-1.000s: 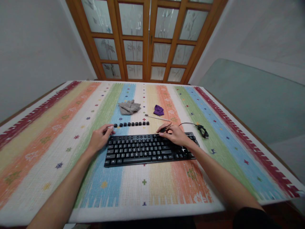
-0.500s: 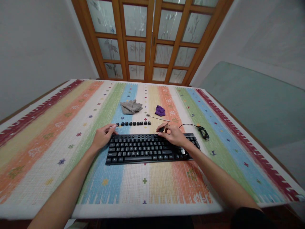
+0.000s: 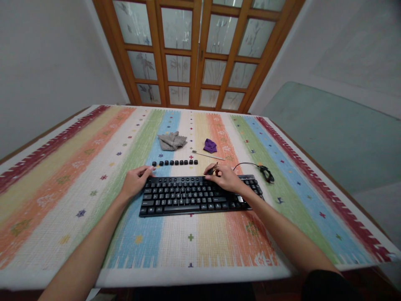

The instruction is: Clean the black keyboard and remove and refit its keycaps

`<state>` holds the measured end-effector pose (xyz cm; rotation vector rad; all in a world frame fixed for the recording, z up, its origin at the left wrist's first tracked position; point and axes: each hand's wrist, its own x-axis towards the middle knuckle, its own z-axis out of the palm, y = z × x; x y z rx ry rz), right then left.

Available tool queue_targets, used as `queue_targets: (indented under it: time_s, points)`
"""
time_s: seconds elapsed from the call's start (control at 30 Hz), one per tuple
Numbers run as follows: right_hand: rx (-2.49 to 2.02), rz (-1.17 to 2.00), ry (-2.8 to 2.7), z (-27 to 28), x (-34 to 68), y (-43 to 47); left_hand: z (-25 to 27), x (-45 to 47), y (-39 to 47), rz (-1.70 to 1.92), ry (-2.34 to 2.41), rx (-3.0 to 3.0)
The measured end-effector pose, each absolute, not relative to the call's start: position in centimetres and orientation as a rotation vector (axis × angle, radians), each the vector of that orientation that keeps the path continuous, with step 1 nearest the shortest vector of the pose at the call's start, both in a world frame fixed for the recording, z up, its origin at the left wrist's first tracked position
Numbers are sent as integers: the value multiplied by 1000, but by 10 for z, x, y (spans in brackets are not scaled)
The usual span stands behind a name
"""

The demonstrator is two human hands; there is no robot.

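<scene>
Resting left hand [image 3: 136, 181] at the far left corner of the keyboard [image 3: 181, 196], flat on striped tablecloth [image 3: 178, 246], with thumb and fingers drawn close near a row of loose keys [image 3: 171, 162]; cannot tell whether gripping anything. Pinching a small dark thing [image 3: 212, 170] in right hand [image 3: 227, 177] at the keyboard's far edge, short of a purple cloth [image 3: 210, 146].

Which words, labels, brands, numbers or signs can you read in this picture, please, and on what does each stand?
None can be read with certainty.
Keyboard: pale key legends, too small and blurred to read.
Loose keycaps: too small; no legends can be made out.
Cloth: printed crosses and other motifs, no readable words.
</scene>
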<state>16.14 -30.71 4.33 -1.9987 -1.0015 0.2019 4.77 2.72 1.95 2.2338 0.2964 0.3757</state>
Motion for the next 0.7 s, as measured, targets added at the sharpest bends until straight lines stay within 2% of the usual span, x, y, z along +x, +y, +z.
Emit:
queue_targets:
  time_s: [0.27, 0.53, 0.7]
  points:
    - [-2174, 189, -1235, 55, 165, -310, 18, 48, 28, 391, 284, 2249]
    - [-2166, 286, -1170, 52, 166, -317, 14, 48, 31, 396, 253, 2243]
    - [-2245, 234, -1234, 55, 163, -312, 14, 48, 30, 392, 253, 2228]
